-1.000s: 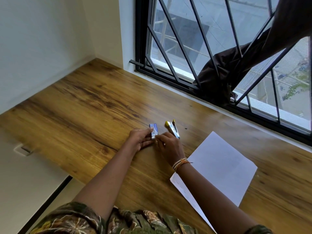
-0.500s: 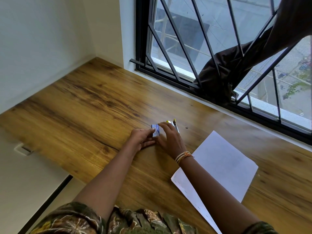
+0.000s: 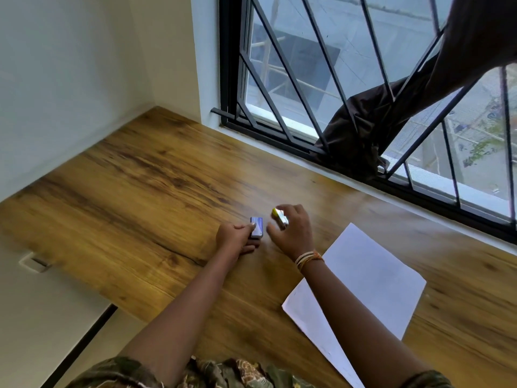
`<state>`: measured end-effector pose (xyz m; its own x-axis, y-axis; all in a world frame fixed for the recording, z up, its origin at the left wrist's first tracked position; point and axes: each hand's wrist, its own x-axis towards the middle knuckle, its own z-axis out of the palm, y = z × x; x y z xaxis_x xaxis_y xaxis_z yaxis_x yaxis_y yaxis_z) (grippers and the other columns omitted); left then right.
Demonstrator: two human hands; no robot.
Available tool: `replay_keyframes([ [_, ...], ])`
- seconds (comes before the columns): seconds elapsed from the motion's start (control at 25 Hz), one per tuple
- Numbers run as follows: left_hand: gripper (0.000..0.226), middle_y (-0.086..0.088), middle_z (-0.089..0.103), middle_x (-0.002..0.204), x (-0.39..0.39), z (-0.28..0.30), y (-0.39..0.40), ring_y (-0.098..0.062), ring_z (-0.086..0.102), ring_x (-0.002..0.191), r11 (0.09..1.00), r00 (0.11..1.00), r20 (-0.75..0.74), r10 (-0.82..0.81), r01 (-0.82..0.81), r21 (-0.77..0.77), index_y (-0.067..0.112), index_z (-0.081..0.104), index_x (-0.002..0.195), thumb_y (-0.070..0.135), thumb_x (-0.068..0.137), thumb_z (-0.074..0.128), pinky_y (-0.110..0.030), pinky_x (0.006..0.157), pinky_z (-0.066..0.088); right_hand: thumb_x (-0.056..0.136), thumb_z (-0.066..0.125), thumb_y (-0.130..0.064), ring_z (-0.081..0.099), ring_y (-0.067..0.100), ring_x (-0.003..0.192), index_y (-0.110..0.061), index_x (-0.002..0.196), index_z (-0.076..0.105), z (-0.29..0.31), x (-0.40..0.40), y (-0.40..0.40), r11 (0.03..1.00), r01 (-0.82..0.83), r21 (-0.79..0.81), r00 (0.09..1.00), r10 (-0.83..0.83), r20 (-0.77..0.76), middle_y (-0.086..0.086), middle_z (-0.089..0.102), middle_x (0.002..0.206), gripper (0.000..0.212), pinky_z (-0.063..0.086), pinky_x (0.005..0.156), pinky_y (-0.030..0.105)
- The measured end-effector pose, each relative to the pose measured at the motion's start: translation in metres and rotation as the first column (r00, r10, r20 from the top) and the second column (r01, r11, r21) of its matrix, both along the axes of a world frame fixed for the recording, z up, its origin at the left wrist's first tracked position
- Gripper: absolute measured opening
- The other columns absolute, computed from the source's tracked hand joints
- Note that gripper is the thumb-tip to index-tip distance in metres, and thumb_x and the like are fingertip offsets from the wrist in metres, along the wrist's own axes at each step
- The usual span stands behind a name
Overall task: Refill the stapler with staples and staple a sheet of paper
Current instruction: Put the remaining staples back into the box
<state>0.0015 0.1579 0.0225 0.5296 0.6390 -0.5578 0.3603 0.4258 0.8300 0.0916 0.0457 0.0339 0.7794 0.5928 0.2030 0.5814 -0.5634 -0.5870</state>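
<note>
Lying at four o'clock on the wooden desk [image 3: 145,191], the sheet of paper [image 3: 372,278] looks limp; lift an edge. The right hand [image 3: 293,233] curls round the rigid, light stapler [image 3: 279,217] centrally; left hand [image 3: 233,238] pinches the staple box [image 3: 256,227] alongside.

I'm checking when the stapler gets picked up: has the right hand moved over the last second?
Yes. The right hand has left the small blue box and gone to the yellow stapler, toward the window, fingers curling round it.

staple box [image 3: 256,227] left of stapler [image 3: 280,217], paper [image 3: 372,278] right
</note>
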Motion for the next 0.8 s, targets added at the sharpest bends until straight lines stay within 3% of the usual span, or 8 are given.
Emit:
replay_keyframes([
  [0.08, 0.026, -0.018, 0.073, 0.086, 0.010, 0.000, -0.004, -0.025, 0.072, 0.064, 0.994, 0.997, -0.059, 0.052, -0.046, 0.096, -0.001, 0.068, 0.100, 0.021, 0.086, 0.069, -0.033, 0.059, 0.061, 0.070, 0.072, -0.031, 0.055, 0.026, 0.092, -0.007, 0.117, 0.056, 0.000, 0.006, -0.005, 0.978, 0.177, -0.108, 0.984, -0.178, -0.008, 0.012, 0.053, 0.107, 0.054, 0.048, 0.079, 0.030],
  [0.16, 0.026, -0.018, 0.073, 0.081, 0.023, 0.002, -0.003, -0.024, 0.070, 0.059, 0.979, 0.991, -0.090, 0.100, -0.082, 0.186, -0.001, 0.070, 0.098, 0.022, 0.085, 0.070, -0.037, 0.062, 0.061, 0.075, 0.067, -0.032, 0.056, 0.027, 0.095, -0.006, 0.117, 0.054, -0.005, 0.009, -0.006, 0.941, 0.193, -0.277, 0.977, -0.210, -0.034, 0.012, 0.053, 0.110, 0.052, 0.048, 0.080, 0.032],
  [0.24, 0.025, -0.018, 0.073, 0.076, 0.039, 0.005, -0.001, -0.021, 0.065, 0.050, 0.970, 0.989, -0.099, 0.105, -0.080, 0.230, 0.000, 0.071, 0.096, 0.021, 0.085, 0.069, -0.036, 0.058, 0.061, 0.081, 0.062, -0.029, 0.058, 0.026, 0.093, -0.006, 0.112, 0.057, -0.007, 0.010, -0.006, 0.924, 0.170, -0.341, 0.982, -0.187, -0.018, 0.013, 0.058, 0.107, 0.040, 0.045, 0.074, 0.030],
  [0.4, 0.023, -0.010, 0.067, 0.059, 0.058, 0.005, -0.001, -0.017, 0.058, 0.039, 0.947, 0.985, -0.172, 0.026, 0.030, 0.318, 0.003, 0.073, 0.089, 0.025, 0.085, 0.069, -0.026, 0.042, 0.052, 0.081, 0.062, -0.024, 0.058, 0.025, 0.085, -0.005, 0.105, 0.064, -0.006, 0.018, -0.012, 0.956, 0.180, -0.231, 0.980, -0.194, -0.040, 0.012, 0.061, 0.099, 0.031, 0.047, 0.072, 0.030],
  [0.6, 0.026, -0.009, 0.073, 0.066, 0.080, 0.001, -0.010, -0.023, 0.069, 0.063, 0.836, 0.954, -0.279, -0.110, 0.240, 0.493, 0.011, 0.073, 0.069, 0.032, 0.082, 0.068, -0.032, 0.061, 0.056, 0.085, 0.065, -0.022, 0.060, 0.030, 0.087, -0.003, 0.102, 0.064, -0.002, 0.044, -0.041, 0.894, 0.445, -0.053, 0.893, -0.447, -0.045, 0.016, 0.063, 0.096, 0.025, 0.045, 0.069, 0.030],
  [0.68, 0.030, -0.006, 0.072, 0.066, 0.092, 0.002, -0.014, -0.022, 0.068, 0.065, 0.791, 0.942, -0.302, -0.149, 0.297, 0.535, 0.009, 0.071, 0.066, 0.034, 0.082, 0.067, -0.030, 0.060, 0.053, 0.084, 0.063, -0.020, 0.060, 0.035, 0.090, -0.001, 0.100, 0.062, 0.001, 0.055, -0.051, 0.838, 0.540, -0.078, 0.836, -0.545, -0.058, 0.019, 0.062, 0.097, 0.024, 0.049, 0.073, 0.037],
  [0.8, 0.024, -0.005, 0.075, 0.082, 0.109, 0.005, -0.016, -0.022, 0.067, 0.076, 0.722, 0.914, -0.348, -0.207, 0.383, 0.577, 0.015, 0.074, 0.074, 0.036, 0.083, 0.067, -0.027, 0.064, 0.050, 0.083, 0.061, -0.023, 0.061, 0.035, 0.091, -0.003, 0.100, 0.059, 0.000, 0.061, -0.056, 0.807, 0.564, -0.173, 0.807, -0.583, -0.089, 0.018, 0.063, 0.100, 0.027, 0.050, 0.075, 0.037],
])
